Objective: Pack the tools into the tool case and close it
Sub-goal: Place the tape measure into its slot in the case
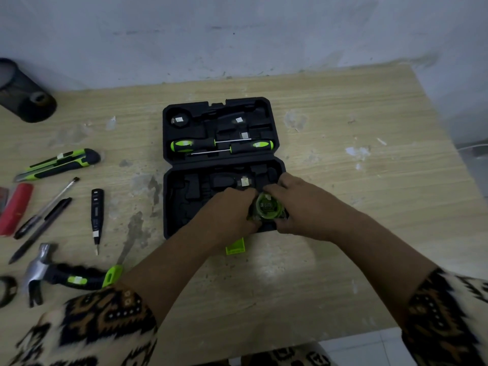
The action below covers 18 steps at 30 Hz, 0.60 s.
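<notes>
A black tool case (174, 196) lies open on the wooden table, its moulded slots facing up. Two green-and-black screwdrivers (184, 146) sit in the far half. My left hand (229, 212) and my right hand (295, 204) both grip a round green tape measure (266, 207) over the right side of the near half. A green latch (235, 247) sticks out from the case's near edge. Loose on the table at the left lie a green utility knife (60, 163), a black tester screwdriver (97, 215) and a claw hammer (52, 273).
Two pens (45, 207) and a red object (15, 207) lie at the far left. A black cylinder (23, 93) lies at the back left by the wall. A black ring (6, 290) shows at the left edge. Bare wood extends right of the case.
</notes>
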Each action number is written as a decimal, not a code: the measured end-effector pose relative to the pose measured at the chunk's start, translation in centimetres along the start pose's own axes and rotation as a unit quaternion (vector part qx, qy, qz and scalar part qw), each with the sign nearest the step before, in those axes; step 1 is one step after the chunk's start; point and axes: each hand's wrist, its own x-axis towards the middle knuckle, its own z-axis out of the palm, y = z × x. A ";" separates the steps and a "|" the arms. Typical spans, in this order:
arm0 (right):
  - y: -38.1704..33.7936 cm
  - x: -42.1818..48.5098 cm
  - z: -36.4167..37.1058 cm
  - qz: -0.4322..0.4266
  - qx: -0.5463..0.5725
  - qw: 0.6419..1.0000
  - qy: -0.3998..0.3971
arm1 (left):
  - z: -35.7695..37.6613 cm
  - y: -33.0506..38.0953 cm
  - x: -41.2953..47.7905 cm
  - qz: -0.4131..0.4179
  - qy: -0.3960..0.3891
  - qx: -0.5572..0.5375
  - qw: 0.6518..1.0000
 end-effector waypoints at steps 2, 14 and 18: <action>-0.2 -0.1 -0.1 -0.001 -0.015 1.000 -0.017 | -0.2 -0.3 0.2 0.004 -0.009 -0.005 1.000; -0.2 -0.3 0.4 -0.011 -0.051 0.998 -0.038 | -0.4 -0.5 0.7 0.056 -0.023 0.098 0.993; 0.8 -0.4 1.2 0.003 0.048 0.999 -0.014 | -0.6 -0.8 1.0 0.062 -0.022 0.111 0.992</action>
